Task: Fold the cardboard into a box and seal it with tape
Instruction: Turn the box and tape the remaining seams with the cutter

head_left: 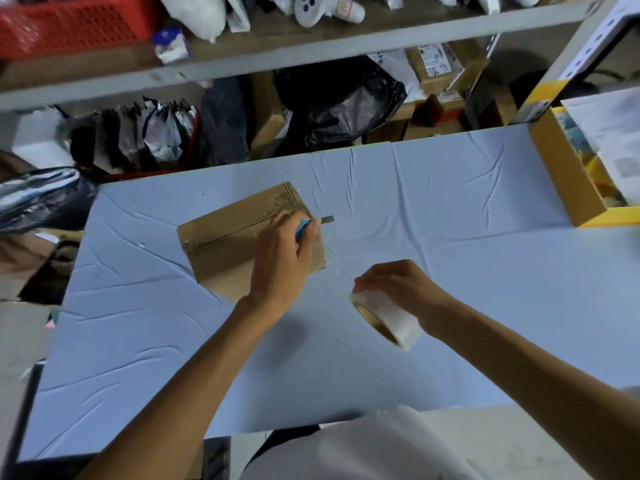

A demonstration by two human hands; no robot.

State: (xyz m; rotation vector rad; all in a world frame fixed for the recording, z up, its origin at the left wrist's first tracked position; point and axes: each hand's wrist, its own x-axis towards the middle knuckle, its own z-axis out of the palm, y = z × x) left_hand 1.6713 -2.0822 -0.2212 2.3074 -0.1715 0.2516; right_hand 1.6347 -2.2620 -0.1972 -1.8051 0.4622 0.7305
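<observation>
A brown cardboard box [225,237] sits on the table, with printed text along its top face. My left hand [280,265] rests over its right part and grips a blue utility knife [304,226]; the blade sticks out past the box's right edge. To the right, above the cloth, my right hand [398,285] holds a roll of clear tape [388,320] tilted on its side. A faint strip of clear tape seems to run from the roll toward the box, though I cannot tell for certain.
The table [450,202] is covered by a wrinkled pale blue cloth. An open cardboard box with yellow trim [568,181] stands at the far right edge. Behind the table are shelves [277,60] with bags, parcels and a red basket [69,22].
</observation>
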